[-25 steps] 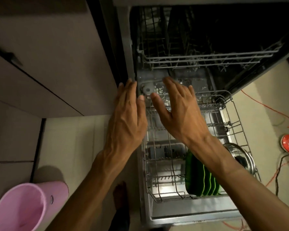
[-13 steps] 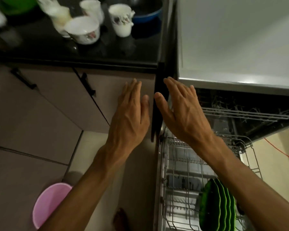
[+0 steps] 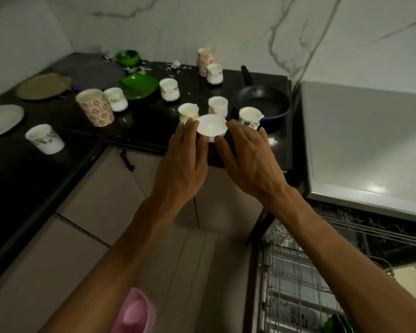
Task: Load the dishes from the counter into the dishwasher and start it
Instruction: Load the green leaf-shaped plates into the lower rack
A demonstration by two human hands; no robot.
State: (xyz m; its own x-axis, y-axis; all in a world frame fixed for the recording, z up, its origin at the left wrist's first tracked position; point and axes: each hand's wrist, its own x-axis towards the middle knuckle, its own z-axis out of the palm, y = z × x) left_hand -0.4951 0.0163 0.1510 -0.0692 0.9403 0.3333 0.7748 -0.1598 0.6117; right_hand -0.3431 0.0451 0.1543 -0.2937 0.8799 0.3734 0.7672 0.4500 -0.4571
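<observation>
A small white bowl (image 3: 211, 127) stands near the front edge of the black counter (image 3: 144, 131). My left hand (image 3: 183, 159) and my right hand (image 3: 247, 155) reach to either side of it with straight fingers, fingertips at its rim, neither gripping it. Several white cups, such as one (image 3: 249, 117) by the pan and one (image 3: 45, 138) at the left, stand on the counter with two floral tumblers (image 3: 95, 107). The dishwasher's lower rack (image 3: 296, 284) is pulled out at bottom right, with green plates (image 3: 339, 324) in it.
A black frying pan (image 3: 262, 102) sits at the counter's right end. Green plate (image 3: 138, 86), green bowl (image 3: 127, 57) and grey plates (image 3: 43, 86) lie further back. The dishwasher's grey top (image 3: 365, 145) is right. A pink bin (image 3: 135, 313) stands on the floor below.
My view and both hands rose from the dishwasher rack up to the counter. The hands now flank the white bowl, still with straight fingers.
</observation>
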